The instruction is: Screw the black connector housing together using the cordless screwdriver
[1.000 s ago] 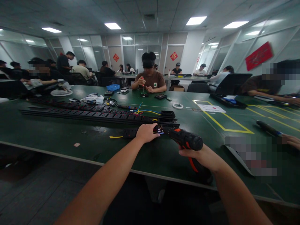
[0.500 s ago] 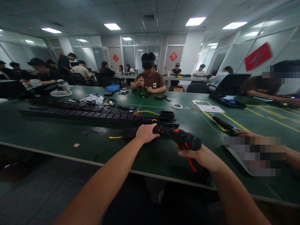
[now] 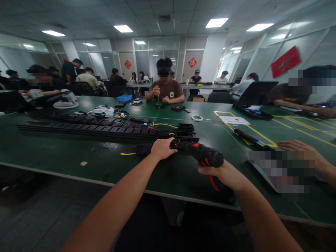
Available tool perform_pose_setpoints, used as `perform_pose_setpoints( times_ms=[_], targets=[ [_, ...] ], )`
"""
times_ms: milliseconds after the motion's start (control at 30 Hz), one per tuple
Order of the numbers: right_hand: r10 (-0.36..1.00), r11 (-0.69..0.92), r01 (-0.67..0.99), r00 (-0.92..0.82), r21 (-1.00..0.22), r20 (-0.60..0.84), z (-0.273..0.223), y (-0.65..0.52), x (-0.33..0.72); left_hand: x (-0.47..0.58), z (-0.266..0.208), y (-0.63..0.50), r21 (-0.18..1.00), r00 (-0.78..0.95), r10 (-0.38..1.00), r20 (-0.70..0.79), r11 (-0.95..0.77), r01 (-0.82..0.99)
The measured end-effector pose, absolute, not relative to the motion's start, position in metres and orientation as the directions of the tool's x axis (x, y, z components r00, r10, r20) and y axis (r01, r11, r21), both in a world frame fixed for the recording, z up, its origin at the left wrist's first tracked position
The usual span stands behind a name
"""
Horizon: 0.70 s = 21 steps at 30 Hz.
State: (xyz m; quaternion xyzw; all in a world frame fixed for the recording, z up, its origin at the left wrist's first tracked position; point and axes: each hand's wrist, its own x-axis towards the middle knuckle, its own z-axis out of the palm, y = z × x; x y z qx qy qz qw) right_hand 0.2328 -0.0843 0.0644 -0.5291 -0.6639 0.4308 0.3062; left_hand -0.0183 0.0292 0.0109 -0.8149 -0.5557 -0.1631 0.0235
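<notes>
My left hand (image 3: pixel 163 148) is closed over a short black socket block (image 3: pixel 143 149), which lies on the green table with a yellow wire (image 3: pixel 127 154) sticking out of its left end. My right hand (image 3: pixel 220 171) grips the handle of a black and orange cordless drill (image 3: pixel 206 154). The drill's nose points left, to the block's right end by my left thumb. Whether its bit touches the block cannot be made out. Just beyond my left hand lie long black power strips (image 3: pixel 105 130), with blue and yellow wires (image 3: pixel 164 125) at their right end.
A pen-shaped electric screwdriver (image 3: pixel 253 139) lies to the right, beside a co-worker's hand (image 3: pixel 309 154). Farther back are a white tape roll (image 3: pixel 197 118), a blue bin (image 3: pixel 124 98) and white plastic bags (image 3: pixel 102 111). Across the table a person (image 3: pixel 165 89) holds a red-handled screwdriver.
The co-worker's hand at the right has let go of the electric screwdriver and drawn back from it. My hands keep their hold on the block and the drill. The view has shifted slightly.
</notes>
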Motion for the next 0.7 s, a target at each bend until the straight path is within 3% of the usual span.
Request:
perform_pose_setpoints(
  times_ms=[700],
  targets=[
    [0.96,0.189,0.503,-0.274,-0.844,0.053,0.063,-0.092,0.234,-0.018,0.012,0.029,0.158,0.324,0.901,0.29,-0.379,0.912]
  ],
)
